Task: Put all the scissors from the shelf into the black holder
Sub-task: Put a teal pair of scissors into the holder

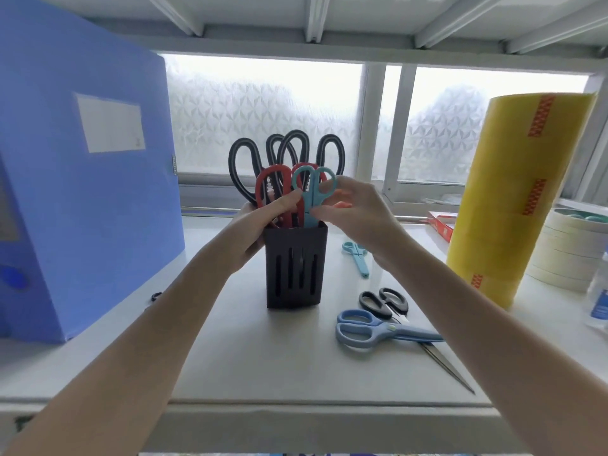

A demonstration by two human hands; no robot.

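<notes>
The black slotted holder (293,268) stands mid-shelf. Two big black-handled scissors (243,162) and red-handled scissors (270,189) stand in it, handles up. My left hand (260,225) grips the holder's upper left side, thumb against the red handles. My right hand (353,213) pinches small teal scissors (312,189), their tip inside the holder. On the shelf to the right lie another small teal pair (357,258), a small black-handled pair (383,301) and a blue-handled pair (371,329).
A tall blue file box (85,179) stands close at the left. A stack of yellow tape rolls (519,199) and a stack of white tape rolls (566,248) stand at the right, with a clear bottle (600,297) at the edge. The shelf's front lip (296,419) is near.
</notes>
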